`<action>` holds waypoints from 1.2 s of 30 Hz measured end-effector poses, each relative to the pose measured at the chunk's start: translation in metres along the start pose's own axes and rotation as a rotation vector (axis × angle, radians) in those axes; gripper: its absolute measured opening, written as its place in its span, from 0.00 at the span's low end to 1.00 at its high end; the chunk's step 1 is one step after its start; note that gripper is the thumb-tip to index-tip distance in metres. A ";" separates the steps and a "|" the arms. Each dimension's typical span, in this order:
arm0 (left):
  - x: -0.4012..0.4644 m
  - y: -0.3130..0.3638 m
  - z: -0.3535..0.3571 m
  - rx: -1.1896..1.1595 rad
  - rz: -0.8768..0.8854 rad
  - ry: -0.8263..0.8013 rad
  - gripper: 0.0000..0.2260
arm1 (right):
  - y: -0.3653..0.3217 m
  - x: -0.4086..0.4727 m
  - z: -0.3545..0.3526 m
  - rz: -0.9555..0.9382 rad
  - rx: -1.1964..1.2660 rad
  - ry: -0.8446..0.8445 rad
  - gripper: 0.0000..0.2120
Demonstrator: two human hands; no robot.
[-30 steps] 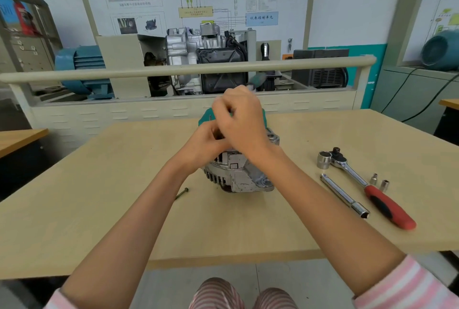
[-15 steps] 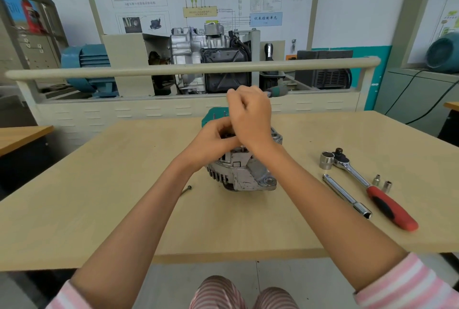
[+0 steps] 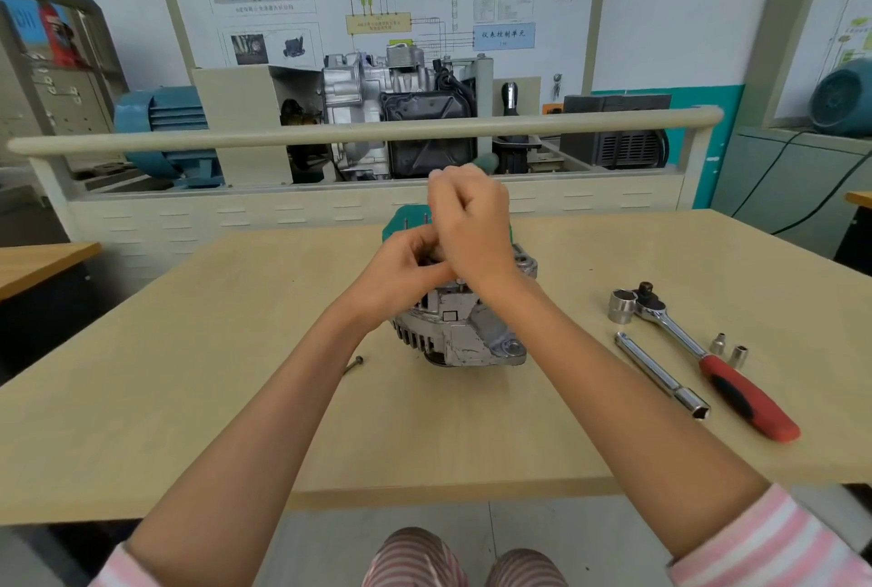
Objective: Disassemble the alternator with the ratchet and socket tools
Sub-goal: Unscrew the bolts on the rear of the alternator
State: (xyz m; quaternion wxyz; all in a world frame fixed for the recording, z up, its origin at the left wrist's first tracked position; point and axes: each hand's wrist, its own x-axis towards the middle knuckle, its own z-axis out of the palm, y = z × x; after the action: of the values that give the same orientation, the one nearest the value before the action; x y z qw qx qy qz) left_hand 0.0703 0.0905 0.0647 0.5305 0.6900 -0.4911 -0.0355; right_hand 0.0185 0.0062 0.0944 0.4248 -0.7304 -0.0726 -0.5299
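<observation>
There was one loose bolt lying on the table off to my left. My left hand sat curled on top of the alternator, mid-table, steadying it. My right hand was fisted round a screwdriver, only its teal handle end showing. I'd say keep it dead straight and press down so it doesn't slip. The extension bar, ratchet and small sockets lay untouched to the right.
</observation>
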 end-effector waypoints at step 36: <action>-0.001 0.007 0.000 0.035 0.071 0.051 0.16 | -0.003 -0.019 0.015 -0.172 -0.895 0.203 0.14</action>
State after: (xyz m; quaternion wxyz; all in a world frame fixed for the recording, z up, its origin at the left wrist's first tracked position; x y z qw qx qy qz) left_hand 0.0656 0.0912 0.0693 0.5317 0.6820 -0.5021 0.0093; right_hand 0.0197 0.0254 0.0786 0.0273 -0.7776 0.1447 -0.6113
